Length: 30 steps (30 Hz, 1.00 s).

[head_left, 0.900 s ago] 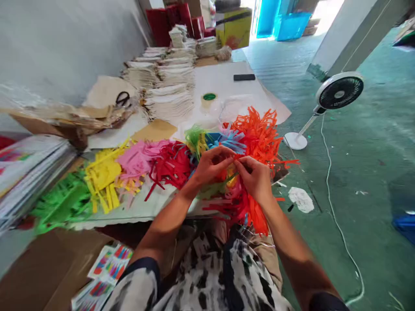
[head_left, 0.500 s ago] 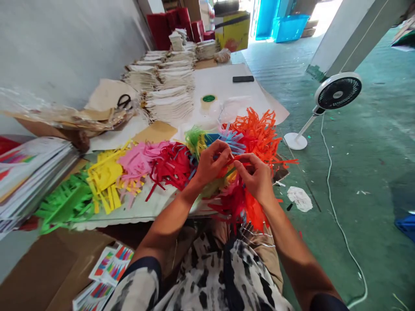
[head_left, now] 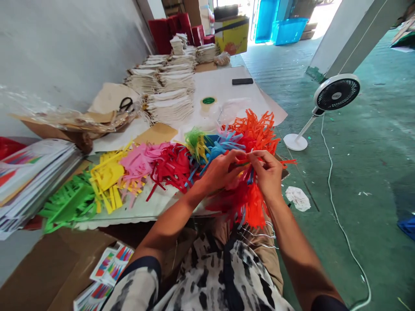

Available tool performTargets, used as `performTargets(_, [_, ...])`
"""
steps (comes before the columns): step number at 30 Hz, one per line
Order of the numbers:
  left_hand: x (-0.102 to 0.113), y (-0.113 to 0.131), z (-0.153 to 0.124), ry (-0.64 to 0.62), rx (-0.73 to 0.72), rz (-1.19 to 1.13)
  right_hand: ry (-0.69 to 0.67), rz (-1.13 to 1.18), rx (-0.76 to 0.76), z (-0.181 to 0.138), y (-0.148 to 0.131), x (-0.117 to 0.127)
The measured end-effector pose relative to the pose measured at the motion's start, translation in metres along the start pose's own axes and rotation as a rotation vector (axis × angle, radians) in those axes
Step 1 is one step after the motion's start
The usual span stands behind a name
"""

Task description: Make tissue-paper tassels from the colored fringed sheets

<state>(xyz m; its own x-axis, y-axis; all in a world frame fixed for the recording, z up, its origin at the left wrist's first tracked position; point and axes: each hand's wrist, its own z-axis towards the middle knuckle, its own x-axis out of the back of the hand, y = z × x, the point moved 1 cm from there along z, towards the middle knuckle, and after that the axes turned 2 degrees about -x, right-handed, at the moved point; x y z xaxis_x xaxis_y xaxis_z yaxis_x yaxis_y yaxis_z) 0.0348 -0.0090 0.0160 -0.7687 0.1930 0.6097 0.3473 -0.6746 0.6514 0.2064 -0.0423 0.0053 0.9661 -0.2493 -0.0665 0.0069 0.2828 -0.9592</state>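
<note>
Red and orange tassels [head_left: 254,208] hang below the fingers, over the table's [head_left: 139,209] near edge. Left hand [head_left: 225,170] and right hand [head_left: 268,175] meet there, fingertips pinched on the top of the bunch, seemingly so both can work one spot while the strips fall free; which strand lies between the tips I can't make out. Just beyond sit a blue fringe [head_left: 223,145] and, to its right, an orange heap [head_left: 259,127], handy to reach. Leftward run a red fringe [head_left: 171,166], pink fringe [head_left: 142,156], yellow fringe [head_left: 108,170] and green fringe [head_left: 69,196], sorted by colour, probably for quick picking. Farther off, tape [head_left: 208,101] and pale stacks [head_left: 170,103] leave the near side for handwork. At right, a fan [head_left: 337,94] faces the table, likely for cooling.
</note>
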Motion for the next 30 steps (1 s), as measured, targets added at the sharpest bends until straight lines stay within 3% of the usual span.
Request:
performTargets(3, [0.001,-0.005,-0.009,-0.114,-0.059,0.215,0.002,0.066,0.033,0.000,0.005,0.008])
performTargets(7, [0.018,-0.016,-0.015,-0.185,-0.084,0.257,-0.047,0.150,-0.024,0.000,0.015,0.021])
performTargets(17, [0.089,-0.061,0.030,0.067,-0.122,0.299,-0.021,0.243,-0.040,0.006,0.019,0.040])
performTargets(24, [0.103,-0.071,0.031,0.430,0.051,-0.166,0.052,0.214,-0.018,0.004,0.020,0.048])
performTargets(26, [0.105,-0.067,0.026,0.413,0.030,-0.121,0.045,0.179,-0.009,0.002,0.020,0.050])
performTargets(30, [0.112,-0.056,0.010,0.242,-0.118,0.163,0.005,0.175,0.050,-0.005,0.017,0.054])
